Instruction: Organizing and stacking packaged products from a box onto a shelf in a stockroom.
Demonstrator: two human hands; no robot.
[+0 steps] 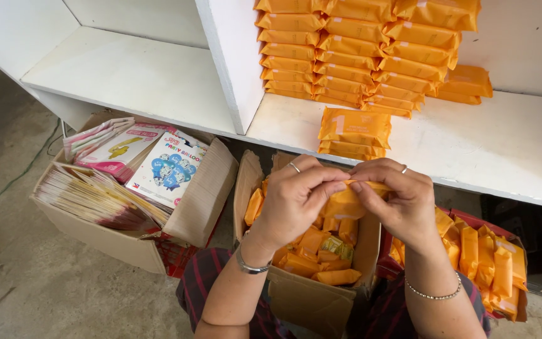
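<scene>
Two hands meet over an open carton, both pinched on one orange packet (345, 202). Left hand (294, 199), ring on one finger and a watch at the wrist, grips the packet's left end; right hand (403, 199), ring and beaded bracelet, grips its right end, fingertips of both nearly touching on the top edge. Packet held just above the middle cardboard box (312, 298), which holds more loose orange packets. Box sits at the person's lap, against dark striped clothing. Just right, a red-lined box (485, 221) with orange packets standing on end. Left, a bigger cardboard box (202, 201) packed with flat printed balloon packs (167, 168), pink and white. Behind all boxes, a white shelf (503, 147): small stack of orange packets (354, 132) at its front edge, near the hands; tall stacked rows of same packets (365, 53) at the back, beside the white divider (230, 63). Concrete floor (26, 270) to the left.
</scene>
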